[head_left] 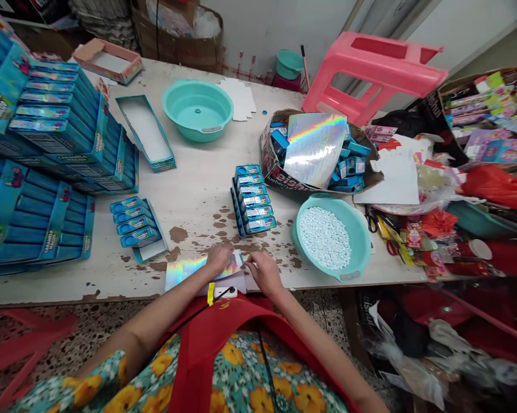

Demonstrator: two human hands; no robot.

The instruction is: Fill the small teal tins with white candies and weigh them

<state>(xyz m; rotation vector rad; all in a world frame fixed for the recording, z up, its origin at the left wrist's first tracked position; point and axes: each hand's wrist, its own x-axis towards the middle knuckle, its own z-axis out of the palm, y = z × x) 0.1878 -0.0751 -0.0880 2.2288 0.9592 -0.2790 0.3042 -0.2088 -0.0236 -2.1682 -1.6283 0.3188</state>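
A shiny rainbow-sheen cardboard sheet (pixel 181 272) lies at the table's front edge, close to my body. My left hand (pixel 219 259) rests over it with the fingers curled down onto it. At the sheet's right end, my right hand (pixel 265 272) pinches its edge between thumb and fingers. Just beyond my hands stands a tray of small blue boxes (pixel 253 201). To the left, several more blue boxes (pixel 133 221) sit in a partly filled tray (pixel 155 245).
Blue display boxes (pixel 65 126) are stacked at left, near an empty tray (pixel 149 132) and a teal basin (pixel 198 109). At right are a basin of white pellets (pixel 327 235), a carton of blue boxes (pixel 284 172), a pink stool (pixel 370 69) and scissors (pixel 372 221).
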